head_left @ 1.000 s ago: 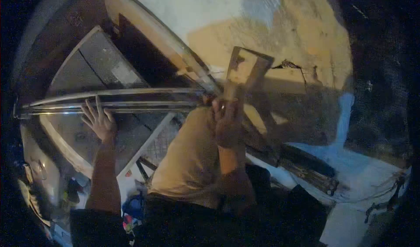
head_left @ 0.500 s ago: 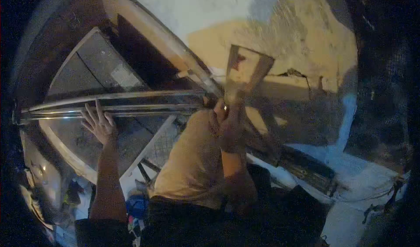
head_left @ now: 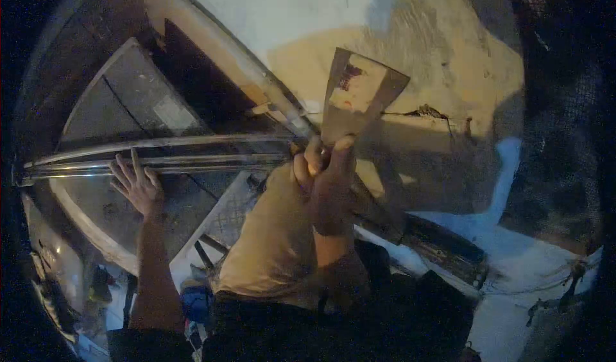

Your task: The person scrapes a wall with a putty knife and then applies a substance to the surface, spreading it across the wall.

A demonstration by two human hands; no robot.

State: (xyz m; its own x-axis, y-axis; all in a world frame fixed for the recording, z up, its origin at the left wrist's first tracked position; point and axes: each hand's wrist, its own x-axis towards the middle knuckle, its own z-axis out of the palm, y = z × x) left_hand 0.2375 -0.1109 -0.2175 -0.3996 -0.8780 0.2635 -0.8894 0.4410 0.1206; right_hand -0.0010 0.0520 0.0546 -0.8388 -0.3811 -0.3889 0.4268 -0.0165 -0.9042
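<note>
Scraper [head_left: 360, 95] held to the wall [head_left: 449, 47]
Fingers [head_left: 342, 149] of my right hand [head_left: 327, 189] clench its handle, blade at twelve o'clock; I'd keep it shallow near the crack [head_left: 423, 112]. At nine o'clock my left hand [head_left: 136, 185] splays on the rail [head_left: 192, 142].

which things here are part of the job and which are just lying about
In use: wide flat metal scraper in right hand; cracked yellow plaster wall; left hand at silver metal rail.
Lying about: blue clutter below; grey flat panel.
</note>
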